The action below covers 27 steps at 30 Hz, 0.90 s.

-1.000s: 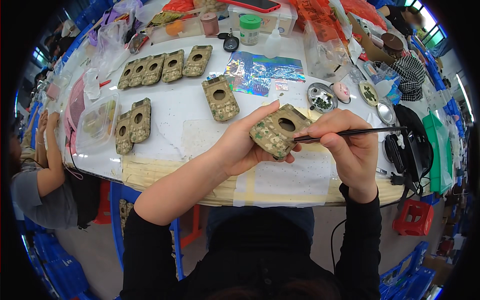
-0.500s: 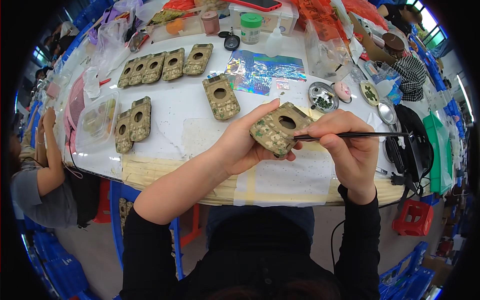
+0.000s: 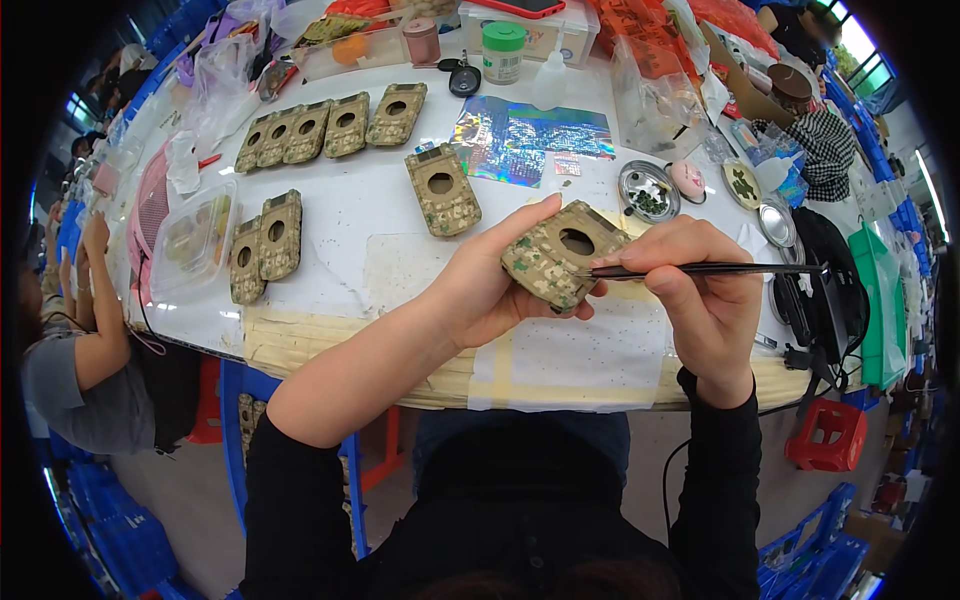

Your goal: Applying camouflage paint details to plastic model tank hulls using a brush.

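My left hand [image 3: 487, 285] is closed around a camouflage toy tank hull [image 3: 540, 255], thumb along its far edge and fingers beneath. A round dark hole opens in the hull's top. My right hand [image 3: 705, 290] pinches black tweezers [image 3: 735, 268] whose tip meets the near right part of the hull's top. Whether a small piece sits at the tip is too fine to make out. Just beyond my left hand lies another camouflage hull [image 3: 455, 212]. Small dark green bits lie in a round metal dish [image 3: 632, 187] past my right hand.
Several more hulls [image 3: 397, 128] stand in rows at the left. A shiny holographic sheet [image 3: 500, 125], a green-lidded jar [image 3: 502, 65] and a white squeeze bottle [image 3: 549, 80] lie farther back. A clear plastic box [image 3: 180, 270] is left, a black bag [image 3: 835, 285] right. Another person's arm [image 3: 105, 340] shows far left.
My hands and the hull have barely moved; the tweezers' tip shifts very slightly to the right. At the far left, the other person's hands have moved.
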### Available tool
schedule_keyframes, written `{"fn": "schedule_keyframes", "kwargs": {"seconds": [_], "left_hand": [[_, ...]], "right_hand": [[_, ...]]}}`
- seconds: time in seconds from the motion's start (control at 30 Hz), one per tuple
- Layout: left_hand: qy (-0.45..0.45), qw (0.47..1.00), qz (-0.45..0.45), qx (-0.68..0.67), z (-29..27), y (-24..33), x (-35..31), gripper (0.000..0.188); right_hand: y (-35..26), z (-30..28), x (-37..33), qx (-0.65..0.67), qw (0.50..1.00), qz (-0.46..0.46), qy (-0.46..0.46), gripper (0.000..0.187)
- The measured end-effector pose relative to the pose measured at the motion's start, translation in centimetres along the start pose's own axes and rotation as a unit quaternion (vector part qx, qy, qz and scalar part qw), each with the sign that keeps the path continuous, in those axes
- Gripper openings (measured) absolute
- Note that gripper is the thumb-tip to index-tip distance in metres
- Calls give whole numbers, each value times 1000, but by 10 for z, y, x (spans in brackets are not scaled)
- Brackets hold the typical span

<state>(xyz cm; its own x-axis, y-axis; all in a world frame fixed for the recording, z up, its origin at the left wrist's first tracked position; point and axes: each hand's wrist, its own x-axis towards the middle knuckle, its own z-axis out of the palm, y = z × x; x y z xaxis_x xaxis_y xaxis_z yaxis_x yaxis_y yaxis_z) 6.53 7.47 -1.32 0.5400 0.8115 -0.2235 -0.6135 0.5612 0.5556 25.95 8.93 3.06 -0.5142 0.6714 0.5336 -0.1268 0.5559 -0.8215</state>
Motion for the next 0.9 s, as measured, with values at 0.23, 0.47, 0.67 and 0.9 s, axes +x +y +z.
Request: {"fn": "schedule_keyframes", "kwargs": {"seconds": [0.23, 0.47, 0.67, 0.9], "left_hand": [[-3, 1000, -3, 0, -1, 0, 1, 49], [-3, 1000, -4, 2, 0, 0, 1, 49], [-1, 1000, -7, -2, -1, 0, 1, 49], [2, 1000, -4, -1, 0, 0, 1, 50]], "right_hand": [[0, 1, 0, -5, 1000, 8, 2, 11], [0, 0, 0, -10, 1000, -2, -3, 10], [1, -1, 0, -4, 1000, -4, -3, 10], [1, 0, -1, 11, 1000, 3, 3, 10]]}}
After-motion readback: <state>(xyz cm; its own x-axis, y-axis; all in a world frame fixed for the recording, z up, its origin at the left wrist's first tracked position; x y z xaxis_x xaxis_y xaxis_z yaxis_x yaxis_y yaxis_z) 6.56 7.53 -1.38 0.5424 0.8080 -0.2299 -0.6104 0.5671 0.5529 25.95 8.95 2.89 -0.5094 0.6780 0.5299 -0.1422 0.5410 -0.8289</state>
